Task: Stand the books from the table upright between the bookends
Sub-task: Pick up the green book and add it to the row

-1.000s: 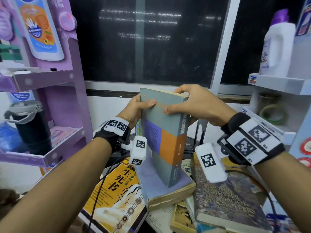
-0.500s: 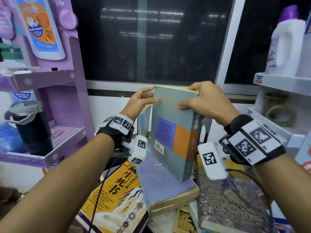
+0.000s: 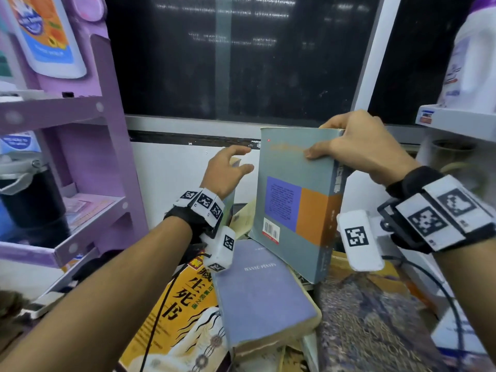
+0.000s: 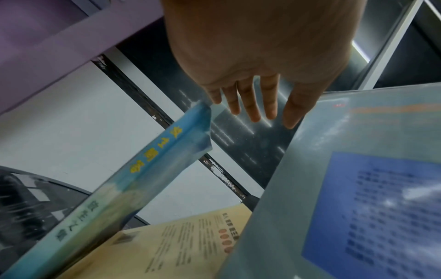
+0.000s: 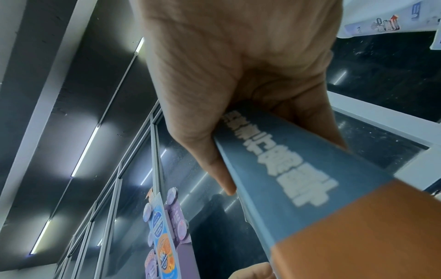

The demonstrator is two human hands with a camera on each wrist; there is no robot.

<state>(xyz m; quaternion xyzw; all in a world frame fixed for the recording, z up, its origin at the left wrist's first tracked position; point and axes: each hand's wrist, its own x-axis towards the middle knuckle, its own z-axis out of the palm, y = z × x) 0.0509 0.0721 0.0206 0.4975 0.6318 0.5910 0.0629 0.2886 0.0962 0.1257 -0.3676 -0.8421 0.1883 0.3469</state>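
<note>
My right hand [image 3: 322, 140] grips the top edge of a grey book with purple and orange blocks [image 3: 295, 200], thumb on its back cover, fingers over the top. The book stands tilted, its lower corner above the pile. In the right wrist view my right hand [image 5: 274, 151] clamps the grey book's spine [image 5: 298, 179]. My left hand [image 3: 245, 158] is off that book, fingers straight, at the top of a blue-spined book [image 3: 230, 202] standing behind it. Seen from the left wrist, its fingers [image 4: 253, 105] reach the blue-spined book's [image 4: 148, 169] top corner. No bookend shows clearly.
A lavender book [image 3: 263, 291], a yellow book [image 3: 182, 304] and a dark patterned book [image 3: 370, 318] lie flat below. A purple shelf [image 3: 80, 111] with a black jug [image 3: 26, 200] stands left. A white shelf [image 3: 456, 119] with a bottle [image 3: 472, 57] is right.
My left hand has let go of the grey book and moved left to the blue-spined book. The right hand alone now holds the grey book, shifted to the right.
</note>
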